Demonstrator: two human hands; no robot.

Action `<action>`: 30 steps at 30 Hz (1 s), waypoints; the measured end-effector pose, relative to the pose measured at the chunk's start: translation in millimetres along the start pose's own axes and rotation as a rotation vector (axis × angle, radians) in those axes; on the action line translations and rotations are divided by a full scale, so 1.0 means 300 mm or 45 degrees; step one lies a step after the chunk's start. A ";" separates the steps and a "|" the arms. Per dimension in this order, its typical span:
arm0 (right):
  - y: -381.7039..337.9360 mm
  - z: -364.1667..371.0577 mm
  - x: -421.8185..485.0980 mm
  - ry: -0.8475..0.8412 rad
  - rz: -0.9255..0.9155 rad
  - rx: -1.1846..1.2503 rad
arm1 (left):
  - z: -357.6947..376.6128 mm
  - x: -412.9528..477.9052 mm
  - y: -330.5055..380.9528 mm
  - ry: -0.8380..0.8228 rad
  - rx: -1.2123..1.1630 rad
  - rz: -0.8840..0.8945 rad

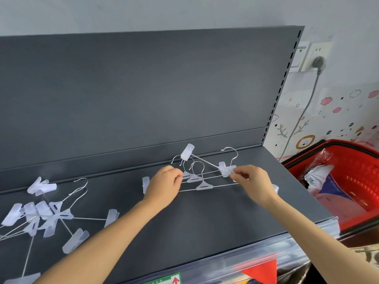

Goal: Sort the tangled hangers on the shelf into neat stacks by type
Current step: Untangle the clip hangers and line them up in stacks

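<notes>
On the dark grey shelf lies a small bunch of clear-plastic clip hangers with wire hooks and thin metal bars, near the back ledge. My left hand grips the bunch at its left end. My right hand pinches a clip at the right end, where one tilted hanger rises to a raised clip. A second tangled pile of the same clip hangers sprawls over the left part of the shelf, untouched.
The shelf's upright grey back panel stands behind. A red shopping basket with bagged goods sits to the right. A plug and cable hang on the wall. A clear price strip runs along the front edge.
</notes>
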State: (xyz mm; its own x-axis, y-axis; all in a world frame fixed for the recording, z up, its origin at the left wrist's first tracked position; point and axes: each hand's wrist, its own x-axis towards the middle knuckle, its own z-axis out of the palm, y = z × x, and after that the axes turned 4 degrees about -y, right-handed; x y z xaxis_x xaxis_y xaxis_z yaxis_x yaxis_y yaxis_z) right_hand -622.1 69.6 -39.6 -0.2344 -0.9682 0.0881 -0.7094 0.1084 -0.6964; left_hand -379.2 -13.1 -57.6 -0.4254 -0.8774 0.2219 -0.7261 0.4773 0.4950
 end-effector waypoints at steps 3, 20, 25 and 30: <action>0.027 0.009 -0.002 -0.054 -0.053 -0.120 | -0.065 -0.009 -0.086 0.039 -0.012 -0.081; 0.025 0.125 -0.034 -0.196 -0.379 -0.371 | -0.094 -0.065 -0.154 -0.329 -0.185 -0.243; 0.022 0.141 -0.032 -0.188 -0.344 -0.442 | -0.090 -0.064 -0.164 -0.408 -0.119 -0.220; 0.031 0.143 -0.023 -0.206 -0.375 -0.549 | -0.093 -0.072 -0.180 -0.451 -0.103 -0.196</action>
State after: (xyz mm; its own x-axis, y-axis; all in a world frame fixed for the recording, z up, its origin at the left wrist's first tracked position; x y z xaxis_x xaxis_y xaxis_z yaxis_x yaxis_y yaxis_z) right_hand -598.4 67.6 -77.2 0.0964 -0.9902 0.1008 -0.9459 -0.1226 -0.3004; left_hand -315.7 -21.3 -65.8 -0.4851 -0.8603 -0.1568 -0.7572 0.3236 0.5675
